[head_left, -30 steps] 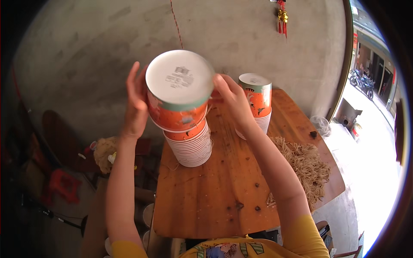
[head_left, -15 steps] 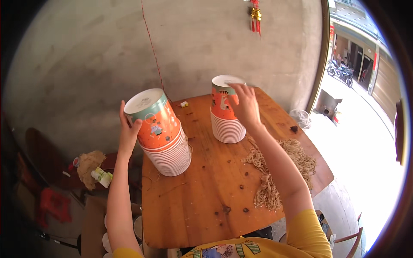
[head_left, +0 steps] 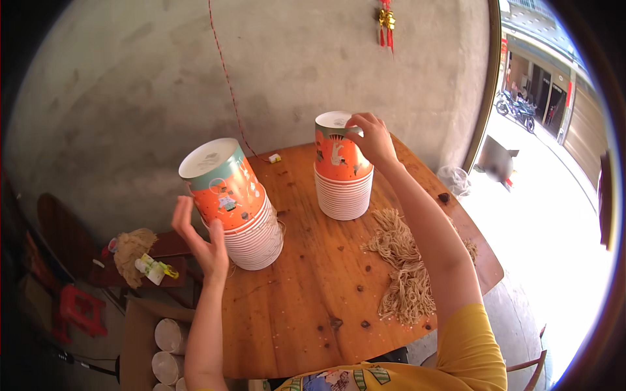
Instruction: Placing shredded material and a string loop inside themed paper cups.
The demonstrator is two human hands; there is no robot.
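Two stacks of upside-down paper buckets, orange and green with white rims, stand on the wooden table. The left stack (head_left: pixel 229 192) leans slightly, its white base facing up. Beside its lower left side, my left hand (head_left: pixel 203 244) is open, thumb and fingers apart; the thumb tip is close to the stack or touching it. At the top of the right stack (head_left: pixel 340 156), my right hand (head_left: pixel 372 138) has its curled fingers and thumb on the uppermost bucket's base edge. Its other fingertips are hidden behind the hand.
Tan string bundles (head_left: pixel 405 280) lie on the table (head_left: pixel 300 293) under my right forearm. A cardboard box (head_left: pixel 140 332) with white round containers stands at lower left, near a red stool (head_left: pixel 81 309). Behind the table rises a grey wall (head_left: pixel 150 85); a doorway opens at right.
My left hand has come down and away from the left stack's top. My right hand has settled on the right stack's top edge. The view has shifted slightly.
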